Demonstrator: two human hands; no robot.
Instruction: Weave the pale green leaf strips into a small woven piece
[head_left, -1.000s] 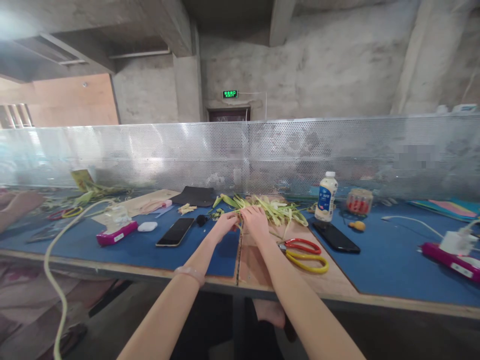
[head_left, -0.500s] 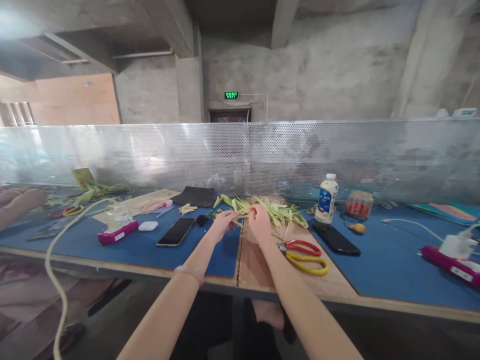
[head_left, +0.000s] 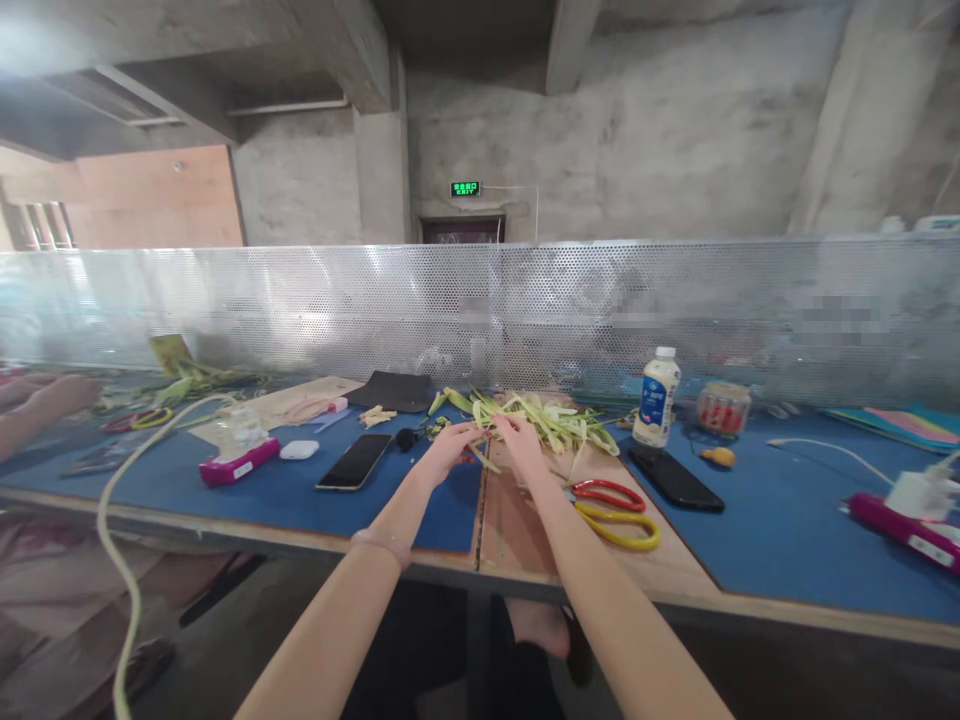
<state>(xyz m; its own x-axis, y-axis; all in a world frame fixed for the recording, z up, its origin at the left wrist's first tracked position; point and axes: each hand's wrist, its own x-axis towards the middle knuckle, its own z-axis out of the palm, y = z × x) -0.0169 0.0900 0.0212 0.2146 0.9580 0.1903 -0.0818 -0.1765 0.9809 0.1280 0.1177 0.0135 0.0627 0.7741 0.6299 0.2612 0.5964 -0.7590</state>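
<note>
My left hand (head_left: 450,450) and my right hand (head_left: 519,442) meet fingertip to fingertip over the table's middle seam. Both are pinched on a thin pale green leaf strip (head_left: 487,463), which looks like corn husk; its tail slants down between them. My fingers partly cover it. Just behind the hands lies a loose heap of similar green and whitish strips (head_left: 559,420). Scissors (head_left: 616,530) with one red and one yellow handle rest by my right forearm, which hides part of their blades.
Left of my hands lie a phone (head_left: 355,462), a white case (head_left: 298,450) and a magenta power strip (head_left: 238,464). On the right are a bottle (head_left: 655,400), another phone (head_left: 675,478), a jar (head_left: 723,410) and a second power strip (head_left: 900,530). A co-worker's hands (head_left: 56,400) are at far left.
My right hand has tipped forward and flatter, its fingers now reaching toward my left fingertips. The left hand has barely moved. The whole view has shifted slightly.
</note>
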